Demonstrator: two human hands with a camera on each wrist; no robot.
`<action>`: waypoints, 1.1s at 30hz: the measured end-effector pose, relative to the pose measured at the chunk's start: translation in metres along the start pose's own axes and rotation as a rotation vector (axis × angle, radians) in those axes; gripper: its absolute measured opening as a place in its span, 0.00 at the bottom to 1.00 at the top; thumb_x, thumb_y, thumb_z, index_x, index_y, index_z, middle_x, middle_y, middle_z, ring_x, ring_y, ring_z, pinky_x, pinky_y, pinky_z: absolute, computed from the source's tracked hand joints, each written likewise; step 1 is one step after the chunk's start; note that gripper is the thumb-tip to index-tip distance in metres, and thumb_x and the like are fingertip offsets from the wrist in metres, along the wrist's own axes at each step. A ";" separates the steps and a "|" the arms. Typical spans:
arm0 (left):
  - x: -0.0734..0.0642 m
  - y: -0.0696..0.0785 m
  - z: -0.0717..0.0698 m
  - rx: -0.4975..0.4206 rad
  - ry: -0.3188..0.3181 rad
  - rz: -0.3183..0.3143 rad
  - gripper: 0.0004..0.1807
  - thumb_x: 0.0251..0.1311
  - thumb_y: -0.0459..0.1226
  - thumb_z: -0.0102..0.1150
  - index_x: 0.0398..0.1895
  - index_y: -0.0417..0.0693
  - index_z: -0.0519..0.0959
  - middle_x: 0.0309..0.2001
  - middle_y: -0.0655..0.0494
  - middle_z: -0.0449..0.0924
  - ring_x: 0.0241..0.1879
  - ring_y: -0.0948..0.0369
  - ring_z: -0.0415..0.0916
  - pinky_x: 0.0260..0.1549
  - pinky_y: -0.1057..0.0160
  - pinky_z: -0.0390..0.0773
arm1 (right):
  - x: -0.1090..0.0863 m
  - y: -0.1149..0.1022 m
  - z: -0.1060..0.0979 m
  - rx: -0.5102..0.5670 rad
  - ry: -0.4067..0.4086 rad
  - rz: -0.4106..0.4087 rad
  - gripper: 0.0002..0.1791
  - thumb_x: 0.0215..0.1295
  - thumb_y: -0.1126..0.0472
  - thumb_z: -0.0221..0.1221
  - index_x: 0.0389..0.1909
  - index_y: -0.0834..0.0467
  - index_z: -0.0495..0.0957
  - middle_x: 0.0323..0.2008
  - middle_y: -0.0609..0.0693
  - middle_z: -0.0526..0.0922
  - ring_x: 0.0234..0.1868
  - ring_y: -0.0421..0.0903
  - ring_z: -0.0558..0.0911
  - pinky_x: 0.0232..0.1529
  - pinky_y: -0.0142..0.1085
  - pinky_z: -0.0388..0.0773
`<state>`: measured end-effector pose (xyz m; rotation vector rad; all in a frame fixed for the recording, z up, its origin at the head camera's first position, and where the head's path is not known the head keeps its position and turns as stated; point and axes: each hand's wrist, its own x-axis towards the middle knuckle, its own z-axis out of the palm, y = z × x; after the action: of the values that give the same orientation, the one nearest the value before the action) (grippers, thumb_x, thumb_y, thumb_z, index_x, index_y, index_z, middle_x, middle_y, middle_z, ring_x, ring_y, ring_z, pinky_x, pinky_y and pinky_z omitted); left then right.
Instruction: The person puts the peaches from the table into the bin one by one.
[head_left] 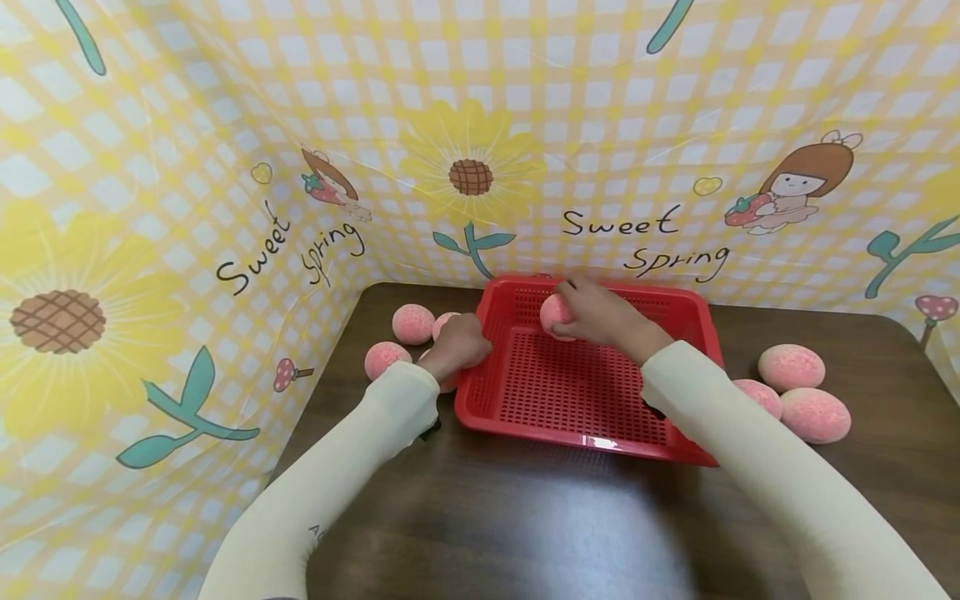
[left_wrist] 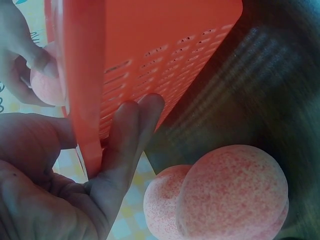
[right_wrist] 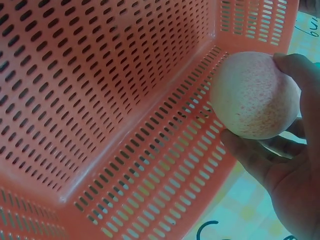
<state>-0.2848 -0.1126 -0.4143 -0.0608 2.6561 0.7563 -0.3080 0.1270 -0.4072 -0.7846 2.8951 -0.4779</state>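
Observation:
A red plastic basket with slotted walls stands on the table. My left hand grips its left rim; in the left wrist view the thumb is on the inner side and the fingers lie against the outer wall. Over the back left part of the basket, my right hand holds a pink speckled peach between thumb and fingers. That peach is near the slotted far wall in the right wrist view. Only the mesh floor shows inside the basket.
Left of the basket lie several pink peaches, some partly hidden by my left hand. Three more peaches sit to the right, one partly behind my right sleeve. A yellow checked cloth hangs behind the dark wooden table.

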 end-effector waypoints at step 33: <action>-0.001 -0.001 -0.001 0.021 0.004 -0.022 0.03 0.60 0.28 0.55 0.34 0.41 0.79 0.34 0.46 0.82 0.29 0.55 0.83 0.27 0.62 0.84 | 0.023 -0.016 0.027 -0.054 -0.045 -0.021 0.31 0.71 0.52 0.63 0.69 0.62 0.69 0.65 0.60 0.74 0.63 0.59 0.77 0.60 0.55 0.79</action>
<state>-0.2837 -0.1139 -0.4134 -0.0861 2.6625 0.7222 -0.3150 0.0948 -0.4276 -0.8228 2.8718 -0.3801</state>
